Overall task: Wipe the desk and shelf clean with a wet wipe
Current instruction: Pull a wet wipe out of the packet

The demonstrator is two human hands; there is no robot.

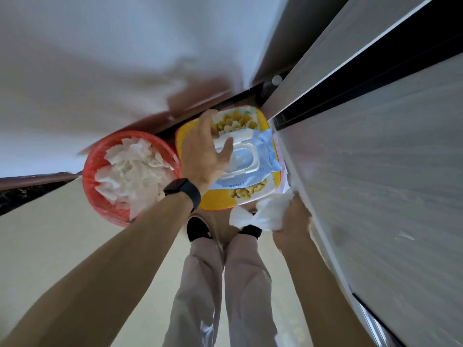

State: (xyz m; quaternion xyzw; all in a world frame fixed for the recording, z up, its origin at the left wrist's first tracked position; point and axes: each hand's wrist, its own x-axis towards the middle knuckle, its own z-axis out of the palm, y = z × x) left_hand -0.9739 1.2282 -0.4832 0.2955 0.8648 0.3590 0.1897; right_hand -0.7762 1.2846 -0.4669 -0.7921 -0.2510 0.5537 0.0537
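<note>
A blue pack of wet wipes (265,149) with its white flip lid raised lies on a yellow patterned stool (260,121) below me. My left hand (203,151), a black watch on its wrist, hovers over the pack with fingers spread and relaxed, the thumb close to the lid. My right hand (290,221) grips a crumpled white wet wipe (263,214) beside the pale edge of the desk (375,171) on the right.
A red bin (92,171) full of used white wipes stands left of the stool. A white wall fills the upper left. The shelf unit (325,71) with dark gaps runs along the right. My legs and black shoes stand on beige floor.
</note>
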